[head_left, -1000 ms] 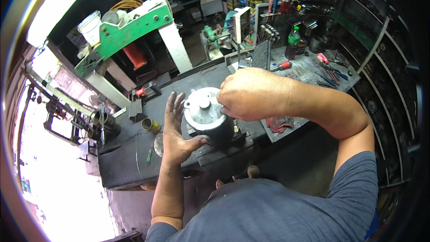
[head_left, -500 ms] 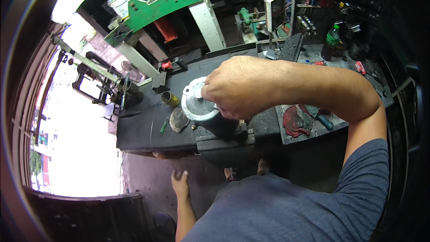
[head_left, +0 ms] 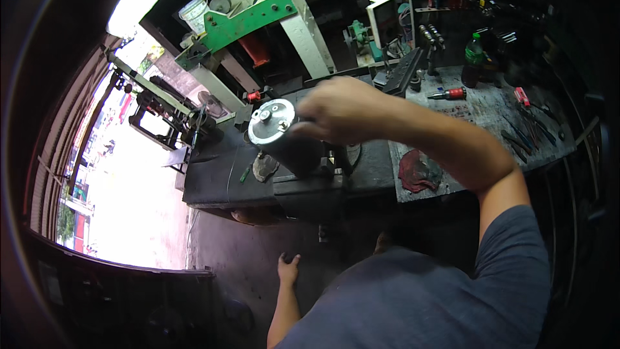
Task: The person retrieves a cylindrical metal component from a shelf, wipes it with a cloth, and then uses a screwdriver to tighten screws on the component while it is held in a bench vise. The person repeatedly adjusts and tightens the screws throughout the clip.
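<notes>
Glaring daylight fills a wide opening [head_left: 145,184] left of the dark workbench [head_left: 213,171] and dim grey floor [head_left: 226,239].

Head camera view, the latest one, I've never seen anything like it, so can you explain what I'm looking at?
There's no machine arm here: these are a person's bare hands, filmed from a wide fisheye camera on their head, looking down. That's why edges bend. The blurred right hand is beside a dark cylinder with a silvery top; I can't tell whether it touches. The left hand hangs low, open and empty. The cylinder is at a dark bench. The lighter surface to the right holds a red and dark cloth, a red tool and a green-capped bottle.
</notes>
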A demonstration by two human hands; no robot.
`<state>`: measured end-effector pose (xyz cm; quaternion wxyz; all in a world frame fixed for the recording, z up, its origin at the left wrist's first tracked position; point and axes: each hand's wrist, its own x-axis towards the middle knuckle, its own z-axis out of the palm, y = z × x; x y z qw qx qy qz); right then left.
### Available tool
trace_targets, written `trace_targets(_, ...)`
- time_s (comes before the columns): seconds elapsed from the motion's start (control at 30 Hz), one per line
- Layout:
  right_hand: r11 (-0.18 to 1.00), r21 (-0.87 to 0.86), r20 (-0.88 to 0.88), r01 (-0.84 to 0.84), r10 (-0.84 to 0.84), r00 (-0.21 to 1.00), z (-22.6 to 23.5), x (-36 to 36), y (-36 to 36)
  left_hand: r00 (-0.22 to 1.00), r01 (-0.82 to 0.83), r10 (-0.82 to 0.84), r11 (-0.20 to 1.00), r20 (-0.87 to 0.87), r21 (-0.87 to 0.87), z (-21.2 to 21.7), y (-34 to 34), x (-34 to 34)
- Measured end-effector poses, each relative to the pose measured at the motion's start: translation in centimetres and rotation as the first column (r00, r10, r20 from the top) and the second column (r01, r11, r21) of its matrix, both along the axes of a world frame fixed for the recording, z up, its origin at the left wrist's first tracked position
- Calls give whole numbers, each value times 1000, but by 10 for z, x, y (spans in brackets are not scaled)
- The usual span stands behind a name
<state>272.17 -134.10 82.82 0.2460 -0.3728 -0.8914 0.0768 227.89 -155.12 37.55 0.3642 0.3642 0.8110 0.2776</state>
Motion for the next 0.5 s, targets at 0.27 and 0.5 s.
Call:
trace_targets(0.27, 766, -557, 159, 321, -282, 946, -139, 201, -137, 818, 494, -571, 757, -66, -428, -79, -119, 38)
trace_targets(0.5, 425, -342, 123, 838, -864, 488, -215, 523, -117, 917, 367, -400, 833, 9, -413, -90, -187, 190)
